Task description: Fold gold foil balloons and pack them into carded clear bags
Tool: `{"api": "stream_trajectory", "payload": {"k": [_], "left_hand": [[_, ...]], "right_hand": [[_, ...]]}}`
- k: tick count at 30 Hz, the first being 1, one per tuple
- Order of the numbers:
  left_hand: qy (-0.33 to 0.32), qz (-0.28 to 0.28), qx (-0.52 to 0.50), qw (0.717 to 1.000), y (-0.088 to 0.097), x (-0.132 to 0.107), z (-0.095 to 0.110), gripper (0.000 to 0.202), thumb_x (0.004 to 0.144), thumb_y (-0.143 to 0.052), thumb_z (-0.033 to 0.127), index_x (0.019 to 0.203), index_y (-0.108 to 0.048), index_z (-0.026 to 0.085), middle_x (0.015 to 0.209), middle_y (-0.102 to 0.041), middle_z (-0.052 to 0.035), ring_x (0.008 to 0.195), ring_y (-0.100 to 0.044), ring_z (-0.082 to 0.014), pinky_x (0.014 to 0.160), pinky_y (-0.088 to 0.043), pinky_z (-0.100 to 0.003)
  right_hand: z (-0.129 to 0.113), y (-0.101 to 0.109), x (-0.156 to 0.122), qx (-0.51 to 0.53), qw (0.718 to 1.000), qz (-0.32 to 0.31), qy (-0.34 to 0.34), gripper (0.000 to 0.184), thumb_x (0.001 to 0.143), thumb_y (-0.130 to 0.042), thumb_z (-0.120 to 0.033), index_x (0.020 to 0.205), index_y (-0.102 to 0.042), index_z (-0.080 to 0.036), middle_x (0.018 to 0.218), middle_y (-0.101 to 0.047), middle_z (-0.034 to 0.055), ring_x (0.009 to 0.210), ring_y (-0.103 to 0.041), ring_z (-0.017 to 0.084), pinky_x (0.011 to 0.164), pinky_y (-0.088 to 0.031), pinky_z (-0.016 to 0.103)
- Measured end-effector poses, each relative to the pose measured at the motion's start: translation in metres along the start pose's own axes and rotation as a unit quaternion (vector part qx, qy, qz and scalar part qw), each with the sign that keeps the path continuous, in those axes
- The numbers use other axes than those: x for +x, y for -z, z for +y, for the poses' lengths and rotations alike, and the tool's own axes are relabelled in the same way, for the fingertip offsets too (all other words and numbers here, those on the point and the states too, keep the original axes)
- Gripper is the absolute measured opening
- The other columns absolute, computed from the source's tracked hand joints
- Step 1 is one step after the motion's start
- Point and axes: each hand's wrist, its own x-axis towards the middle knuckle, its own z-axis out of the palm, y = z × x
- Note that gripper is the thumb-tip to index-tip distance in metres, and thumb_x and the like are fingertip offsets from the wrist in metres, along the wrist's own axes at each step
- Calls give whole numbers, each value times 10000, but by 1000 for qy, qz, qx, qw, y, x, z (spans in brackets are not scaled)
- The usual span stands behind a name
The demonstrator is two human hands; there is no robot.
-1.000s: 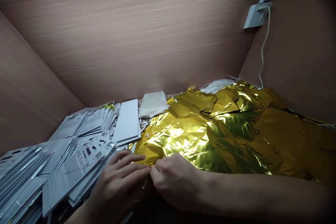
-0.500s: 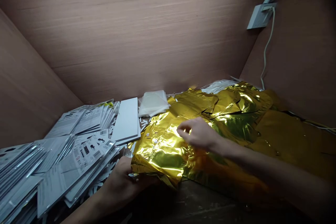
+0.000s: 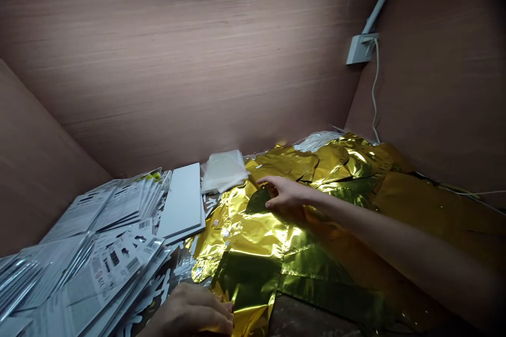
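A heap of crinkled gold foil pieces (image 3: 336, 179) covers the middle and right of the wooden surface. My right hand (image 3: 285, 194) reaches forward and lies on the foil with fingers stretched out, pressing it flat. My left hand (image 3: 195, 313) is at the bottom edge, fingers closed on the near end of a gold foil piece (image 3: 245, 274) that hangs toward me.
Stacks of white printed packaging cards (image 3: 98, 231) fill the left. A white flat box (image 3: 182, 201) and a pile of clear plastic bags (image 3: 223, 169) lie behind the foil. Wooden walls enclose three sides; a white socket (image 3: 360, 48) with a cable is on the right wall.
My right hand left the near foil edge and moved forward onto the heap, flattening out. My left hand drew back toward me, holding the foil's near end. The view tilted up.
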Motion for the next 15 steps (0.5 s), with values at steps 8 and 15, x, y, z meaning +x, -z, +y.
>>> {"api": "stream_trajectory", "payload": {"k": [8,15], "left_hand": [[-8,-37,48,998,0,-8,-14,172,972,-632,314,1054,-783,302,878,-821,-93,793,-800,-242,838,-624,-324],[-33,-77,66,994,10,-1,-14,152,945,-681,265,1050,-756,344,879,-825,15,750,-789,-143,1011,-523,-255]], "right_hand": [[8,2,-3,117,990,71,-26,640,744,-824,-385,1303,-632,-142,719,-456,-69,636,-442,118,606,-369,256],[14,-10,-11,191,976,98,-49,657,691,-856,-350,1269,-633,-131,736,-471,-70,626,-450,106,569,-343,242]]}}
